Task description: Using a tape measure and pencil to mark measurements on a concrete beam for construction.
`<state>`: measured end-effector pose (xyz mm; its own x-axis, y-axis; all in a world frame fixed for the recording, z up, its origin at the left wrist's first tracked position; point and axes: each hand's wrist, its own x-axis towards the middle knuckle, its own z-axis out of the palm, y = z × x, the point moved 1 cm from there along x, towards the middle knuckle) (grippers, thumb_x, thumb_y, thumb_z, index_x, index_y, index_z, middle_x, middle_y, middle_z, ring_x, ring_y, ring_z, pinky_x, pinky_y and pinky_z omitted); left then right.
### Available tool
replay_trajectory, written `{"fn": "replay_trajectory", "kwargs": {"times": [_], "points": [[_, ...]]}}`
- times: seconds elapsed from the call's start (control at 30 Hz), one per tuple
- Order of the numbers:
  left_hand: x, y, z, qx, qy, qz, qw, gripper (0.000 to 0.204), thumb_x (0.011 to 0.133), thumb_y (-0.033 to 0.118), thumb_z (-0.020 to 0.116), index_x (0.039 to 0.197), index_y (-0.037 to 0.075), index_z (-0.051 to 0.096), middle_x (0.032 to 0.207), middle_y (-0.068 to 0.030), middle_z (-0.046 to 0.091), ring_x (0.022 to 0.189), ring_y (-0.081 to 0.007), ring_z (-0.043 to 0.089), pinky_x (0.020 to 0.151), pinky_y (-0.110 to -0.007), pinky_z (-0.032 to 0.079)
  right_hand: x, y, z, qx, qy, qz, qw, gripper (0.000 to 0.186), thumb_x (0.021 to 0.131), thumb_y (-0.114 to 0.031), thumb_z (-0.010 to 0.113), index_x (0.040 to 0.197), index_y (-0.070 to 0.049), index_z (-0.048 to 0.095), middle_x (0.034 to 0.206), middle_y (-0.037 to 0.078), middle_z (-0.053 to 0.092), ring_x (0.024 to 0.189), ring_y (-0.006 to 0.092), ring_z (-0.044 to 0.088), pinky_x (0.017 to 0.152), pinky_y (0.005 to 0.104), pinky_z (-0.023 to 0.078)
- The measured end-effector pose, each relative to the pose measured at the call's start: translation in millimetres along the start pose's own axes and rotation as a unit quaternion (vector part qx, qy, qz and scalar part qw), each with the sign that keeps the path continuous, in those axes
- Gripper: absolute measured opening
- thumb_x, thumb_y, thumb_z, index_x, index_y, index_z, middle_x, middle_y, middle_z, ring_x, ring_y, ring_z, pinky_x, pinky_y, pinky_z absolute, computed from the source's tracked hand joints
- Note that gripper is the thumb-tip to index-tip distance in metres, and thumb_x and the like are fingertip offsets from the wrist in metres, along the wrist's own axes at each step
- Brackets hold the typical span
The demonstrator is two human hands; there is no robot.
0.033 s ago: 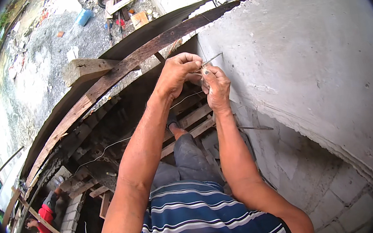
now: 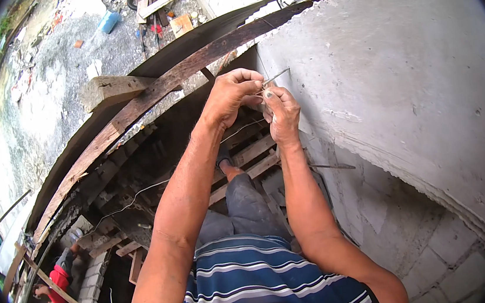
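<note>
Both hands meet beside the grey plastered wall (image 2: 386, 59), in front of a thin metal rod (image 2: 278, 76) sticking out from it. My left hand (image 2: 232, 96) pinches a thin pale string between thumb and fingertips near the rod. Close against it, my right hand (image 2: 283, 113) is closed too, its thumb and forefinger pressed on the same string. The small bundle between the fingertips is mostly hidden. A length of the string (image 2: 152, 187) trails from the hands down to the lower left, passing behind my left forearm.
A long curved-looking wooden plank (image 2: 186, 66) and a short timber (image 2: 115, 92) lie left of my hands. Wooden slats (image 2: 254, 150) cross the dark gap below, near my foot. Another person in a red shirt (image 2: 59, 286) is at the lower left. A rod (image 2: 334, 167) juts out by my right forearm.
The trailing string has shifted slightly at the left. Both hands stay almost in place.
</note>
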<state>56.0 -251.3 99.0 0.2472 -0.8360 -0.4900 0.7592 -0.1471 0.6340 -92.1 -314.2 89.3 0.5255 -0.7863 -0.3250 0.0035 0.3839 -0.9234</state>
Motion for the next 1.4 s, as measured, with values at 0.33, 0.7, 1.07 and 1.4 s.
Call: {"fn": "replay_trajectory", "kwargs": {"times": [0.33,0.7,1.07,1.4], "points": [[0,-17,2,0.000,0.016,0.023,1.000,0.019,0.090,0.003,0.072,0.107,0.000,0.065,0.099,-0.0068,0.068,0.089,-0.0148,0.068,0.078,-0.028,0.059,0,-9,-4,-0.084,0.042,-0.056,0.994,0.015,0.097,-0.017,0.067,0.094,-0.003,0.068,0.072,-0.006,0.054,0.057,0.0016,0.040,0.048,0.0205,0.031],[-4,-9,5,0.024,0.060,0.048,0.997,0.022,0.088,0.000,0.069,0.109,-0.003,0.062,0.094,-0.0071,0.067,0.081,-0.0134,0.067,0.072,-0.027,0.058,3,-2,-9,-0.091,0.022,-0.066,0.993,0.012,0.095,-0.014,0.067,0.093,-0.003,0.067,0.076,-0.004,0.058,0.061,0.0027,0.043,0.052,0.0214,0.034],[9,-9,-6,0.026,-0.026,0.020,0.999,0.020,0.091,0.005,0.069,0.108,0.001,0.058,0.098,-0.0050,0.063,0.088,-0.0138,0.066,0.079,-0.029,0.059,5,-3,-3,-0.246,0.100,-0.116,0.957,0.016,0.097,-0.013,0.065,0.096,0.003,0.067,0.089,0.007,0.070,0.080,0.0138,0.062,0.071,0.0297,0.051],[53,-43,15,-0.017,-0.010,0.055,0.998,0.014,0.090,0.002,0.070,0.104,0.001,0.065,0.096,-0.0042,0.066,0.083,-0.0109,0.064,0.075,-0.025,0.054,35,36,4,-0.187,0.294,-0.083,0.934,0.031,0.101,-0.022,0.055,0.098,0.006,0.066,0.092,0.009,0.069,0.079,0.0164,0.061,0.070,0.0320,0.051]]}}
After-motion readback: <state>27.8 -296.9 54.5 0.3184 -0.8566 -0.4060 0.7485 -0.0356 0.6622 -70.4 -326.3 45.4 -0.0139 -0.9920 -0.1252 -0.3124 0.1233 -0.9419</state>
